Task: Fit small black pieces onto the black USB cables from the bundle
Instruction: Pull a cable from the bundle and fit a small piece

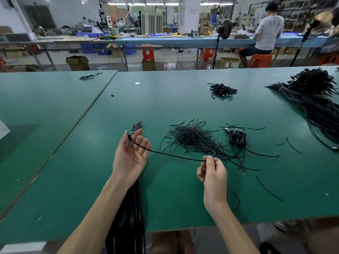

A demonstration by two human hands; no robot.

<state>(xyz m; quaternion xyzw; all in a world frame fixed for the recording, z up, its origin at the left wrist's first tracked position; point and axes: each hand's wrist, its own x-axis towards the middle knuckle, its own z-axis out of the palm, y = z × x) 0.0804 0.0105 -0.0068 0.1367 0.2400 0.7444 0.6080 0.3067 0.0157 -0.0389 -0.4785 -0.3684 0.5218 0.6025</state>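
USB cable (174, 155), thin, black and round, hangs in a shallow sag between both hands above the green table mat (183, 195). Left hand (131, 153) lies palm up, fingers loosely spread, thumb pinning the plug end against the forefinger. Right hand (212, 171) pinches the cord between thumb and fingertips (other fingers curled). The bundle (132, 208) of glossy cables lies under the left forearm, beside a wiry heap of short black pieces (192, 138).
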